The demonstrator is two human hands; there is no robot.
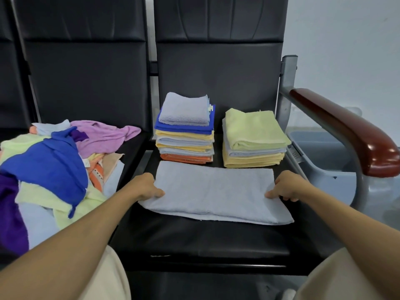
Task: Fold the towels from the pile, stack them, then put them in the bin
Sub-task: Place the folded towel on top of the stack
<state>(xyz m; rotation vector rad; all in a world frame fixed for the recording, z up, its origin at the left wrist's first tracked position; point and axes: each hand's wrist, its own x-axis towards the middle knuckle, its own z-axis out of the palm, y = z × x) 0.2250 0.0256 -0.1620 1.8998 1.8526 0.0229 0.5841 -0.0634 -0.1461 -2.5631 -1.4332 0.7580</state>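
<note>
Head view: light blue towel (214,191) pinched at both short ends on black seat (199,241).
Left hand (147,187) and right hand (287,187) fingers curled, closed on towel edges.

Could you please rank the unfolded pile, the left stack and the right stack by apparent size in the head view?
1. unfolded pile, though it lies nearer the camera
2. left stack
3. right stack, close to the left stack

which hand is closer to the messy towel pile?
Left. The left hand grips the light blue towel's end right beside the unfolded pile; the right hand holds the far end, toward the armrest.
</note>
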